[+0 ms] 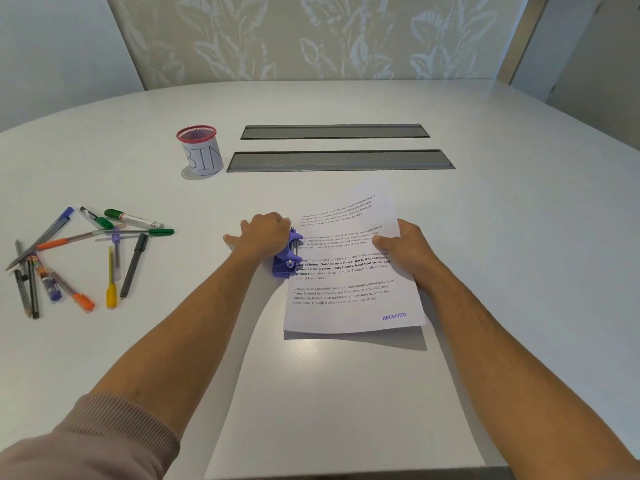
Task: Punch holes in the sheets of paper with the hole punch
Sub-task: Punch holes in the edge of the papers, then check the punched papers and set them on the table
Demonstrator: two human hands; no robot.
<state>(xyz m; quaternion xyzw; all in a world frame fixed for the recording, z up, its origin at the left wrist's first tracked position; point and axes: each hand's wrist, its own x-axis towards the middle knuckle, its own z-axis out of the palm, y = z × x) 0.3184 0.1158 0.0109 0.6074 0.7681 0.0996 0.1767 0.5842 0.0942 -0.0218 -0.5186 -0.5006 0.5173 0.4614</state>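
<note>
A purple hole punch stands on the white table at the left edge of a printed sheet of paper. The sheet's left edge sits in the punch's slot. My left hand lies over the punch's lever, fingers curled over its far side, hiding most of the lever. My right hand grips the sheet's right edge, thumb on top, and the near part of the sheet is lifted off the table, casting a shadow. A purple "RECEIVED" stamp marks the sheet's near right corner.
A red mesh cup labelled "BIN" stands at the back left. Several pens and markers lie scattered at the left. Two grey cable slots run across the table beyond the paper.
</note>
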